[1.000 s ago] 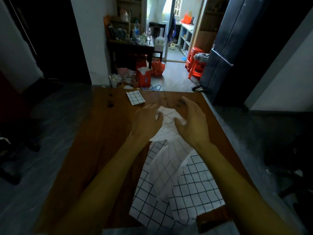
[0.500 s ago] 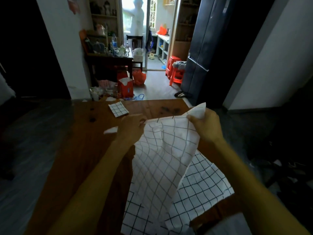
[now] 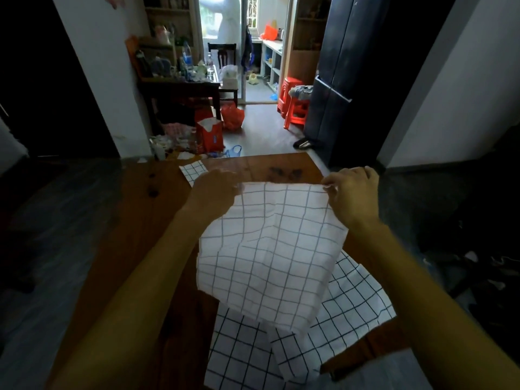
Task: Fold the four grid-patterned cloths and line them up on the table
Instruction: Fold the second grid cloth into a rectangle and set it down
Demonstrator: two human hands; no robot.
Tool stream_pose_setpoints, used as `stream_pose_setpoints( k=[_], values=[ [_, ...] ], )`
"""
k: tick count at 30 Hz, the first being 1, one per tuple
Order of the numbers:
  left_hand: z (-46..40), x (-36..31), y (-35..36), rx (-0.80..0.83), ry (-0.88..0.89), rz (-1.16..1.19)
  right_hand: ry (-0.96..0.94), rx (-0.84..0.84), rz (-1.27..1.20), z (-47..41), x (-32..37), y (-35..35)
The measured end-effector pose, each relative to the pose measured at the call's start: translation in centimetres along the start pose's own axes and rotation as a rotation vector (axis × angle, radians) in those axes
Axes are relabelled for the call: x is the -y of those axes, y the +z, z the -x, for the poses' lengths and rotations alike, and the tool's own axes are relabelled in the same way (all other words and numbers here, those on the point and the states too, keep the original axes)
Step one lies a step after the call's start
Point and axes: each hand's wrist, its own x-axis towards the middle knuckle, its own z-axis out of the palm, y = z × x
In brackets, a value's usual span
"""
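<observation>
Both grips pinching top corners, left hand (image 3: 215,187), right hand (image 3: 350,192), white grid cloth (image 3: 270,249) spread, rumpled

Held cloth (image 3: 270,249): thin white woven fabric w/ faint dark grid, matt, soft creases, a bit see-through. Cloths under it (image 3: 332,333): same fabric, bolder black grid, matt. Folded cloth (image 3: 192,171): same. Table (image 3: 146,249): reddish-brown wood, smooth, slight sheen, dark knots. Stools (image 3: 292,108): glossy red plastic. Fridge (image 3: 337,66): dark, glossy.
</observation>
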Motion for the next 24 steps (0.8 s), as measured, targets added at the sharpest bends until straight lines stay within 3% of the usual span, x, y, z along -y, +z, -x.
stream_pose_setpoints(
  k=[6,12,19,24],
  values=[
    [-4.1,3.0,3.7,-0.014,-0.107,-0.084,-0.058,0.044,0.058,-5.8,-0.8,4.7],
    [-10.4,6.2,8.6,-0.020,-0.116,-0.224,-0.104,0.097,-0.033,-12.5,-2.1,13.4],
    [-15.1,10.1,16.2,0.093,-0.174,-0.331,-0.153,0.085,-0.258,-16.3,-2.1,24.1],
    [-14.1,13.5,19.7,0.158,-0.224,-0.342,-0.175,0.173,-0.323,-15.6,-1.4,28.8]
  ],
)
